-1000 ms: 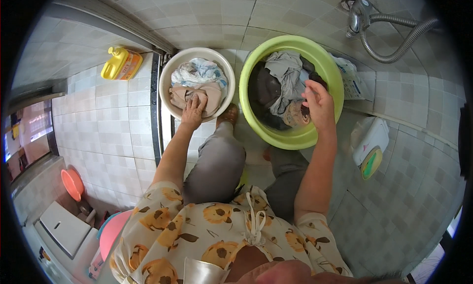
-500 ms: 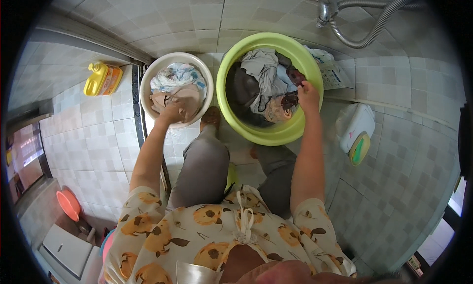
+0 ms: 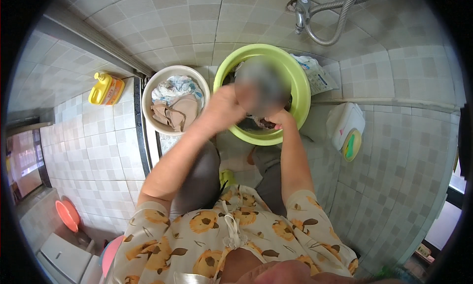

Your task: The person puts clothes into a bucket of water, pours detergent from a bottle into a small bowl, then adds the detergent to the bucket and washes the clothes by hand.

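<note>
The yellow-green basin (image 3: 301,99) stands in front of me with wet laundry in it; a grey blurred patch covers most of its middle. My left hand (image 3: 224,109) reaches over the basin's left rim, its fingers lost in the blur. At the near right part of the basin, my right hand (image 3: 281,118) has its fingers closed on a dark maroon cloth (image 3: 266,123). To the left is a white basin (image 3: 146,104) holding a beige bra (image 3: 182,111) and a white-and-blue patterned cloth (image 3: 178,88).
A yellow jug (image 3: 106,89) stands on the tiles at the left. Behind the green basin leans a plastic bag (image 3: 315,76). At the right are a white container (image 3: 347,119) and a green-and-yellow brush (image 3: 352,145). A shower hose (image 3: 340,30) hangs at the wall.
My left hand has left the beige bra in the white basin and moved right over the green basin. My right hand has come nearer and to the left. The view has shifted slightly.
</note>
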Available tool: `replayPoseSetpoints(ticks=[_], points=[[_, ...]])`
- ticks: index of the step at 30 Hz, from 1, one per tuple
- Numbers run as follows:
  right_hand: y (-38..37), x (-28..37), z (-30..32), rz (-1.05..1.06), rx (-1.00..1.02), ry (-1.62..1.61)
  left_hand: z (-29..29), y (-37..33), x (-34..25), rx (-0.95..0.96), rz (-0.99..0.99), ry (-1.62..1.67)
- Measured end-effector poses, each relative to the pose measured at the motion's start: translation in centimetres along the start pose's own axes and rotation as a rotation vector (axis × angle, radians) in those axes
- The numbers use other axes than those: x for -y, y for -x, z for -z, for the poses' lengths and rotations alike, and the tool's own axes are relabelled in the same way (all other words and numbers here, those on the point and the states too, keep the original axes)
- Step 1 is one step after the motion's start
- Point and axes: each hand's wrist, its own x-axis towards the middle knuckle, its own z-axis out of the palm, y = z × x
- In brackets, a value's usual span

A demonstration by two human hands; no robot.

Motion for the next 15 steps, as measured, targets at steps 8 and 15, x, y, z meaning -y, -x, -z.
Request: replayPoseSetpoints(ticks=[8,15], points=[[-3.6,1.2,2.0,0.409,-0.644,0.05,-10.2,-0.1,-1.3,0.087,-0.122,-0.244],[-6.3,6.8,-3.6,0.605,-0.403,0.381,-9.1,-2.1,1.4,0.234,0.077,-0.626]])
